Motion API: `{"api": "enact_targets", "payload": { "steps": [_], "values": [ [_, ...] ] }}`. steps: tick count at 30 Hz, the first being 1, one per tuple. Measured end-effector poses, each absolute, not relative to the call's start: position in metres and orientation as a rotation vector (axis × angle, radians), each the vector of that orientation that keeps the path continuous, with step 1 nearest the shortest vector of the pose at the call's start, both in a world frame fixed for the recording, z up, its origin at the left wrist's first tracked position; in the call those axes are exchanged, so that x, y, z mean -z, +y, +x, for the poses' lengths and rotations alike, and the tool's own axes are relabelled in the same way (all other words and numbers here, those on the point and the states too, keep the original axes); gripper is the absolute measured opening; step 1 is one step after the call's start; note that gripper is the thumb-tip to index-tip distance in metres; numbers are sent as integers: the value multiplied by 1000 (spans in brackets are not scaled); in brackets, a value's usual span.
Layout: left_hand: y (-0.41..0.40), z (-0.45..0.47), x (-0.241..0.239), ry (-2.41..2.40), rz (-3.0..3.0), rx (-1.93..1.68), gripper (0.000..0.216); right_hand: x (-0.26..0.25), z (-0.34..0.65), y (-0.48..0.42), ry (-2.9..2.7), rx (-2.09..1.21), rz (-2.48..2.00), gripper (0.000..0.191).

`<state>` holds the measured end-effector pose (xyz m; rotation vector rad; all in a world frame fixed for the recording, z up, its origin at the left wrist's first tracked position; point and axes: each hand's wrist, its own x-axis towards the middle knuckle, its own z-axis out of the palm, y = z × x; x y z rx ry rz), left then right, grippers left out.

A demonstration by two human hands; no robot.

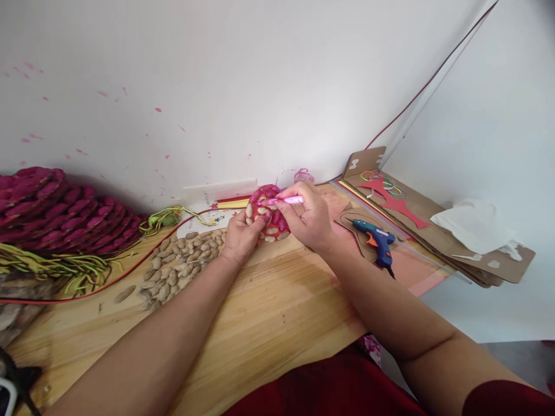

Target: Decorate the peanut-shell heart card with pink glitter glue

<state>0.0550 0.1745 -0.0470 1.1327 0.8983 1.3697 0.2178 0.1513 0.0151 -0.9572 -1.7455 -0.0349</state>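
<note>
My left hand [243,236] grips the edge of a round red piece covered with peanuts [272,232], some painted magenta and some still plain shell-coloured. The piece is held tilted up above the table. My right hand [309,216] is closed around a thin paintbrush with a pink handle [295,200]. Its magenta tip touches or hovers just over the peanuts at the upper left of the piece; I cannot tell which. Loose peanuts [186,260] lie in a heap beside my left forearm.
Magenta peanut-covered pieces [65,214] are stacked at the left, with yellow-green strings [56,263] below. A blue glue gun [378,240] lies on the right, near cardboard sheets [416,202] bearing red cutouts and white tissue [474,222]. A red cord [130,270] crosses the wooden table.
</note>
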Motion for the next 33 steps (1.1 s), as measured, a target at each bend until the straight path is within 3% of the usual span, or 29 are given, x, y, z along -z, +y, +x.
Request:
{"api": "enact_targets", "payload": {
  "steps": [33],
  "values": [
    [172, 55, 42, 872, 1192, -1417, 45, -20, 213, 145, -1757, 51, -949, 11]
  ]
}}
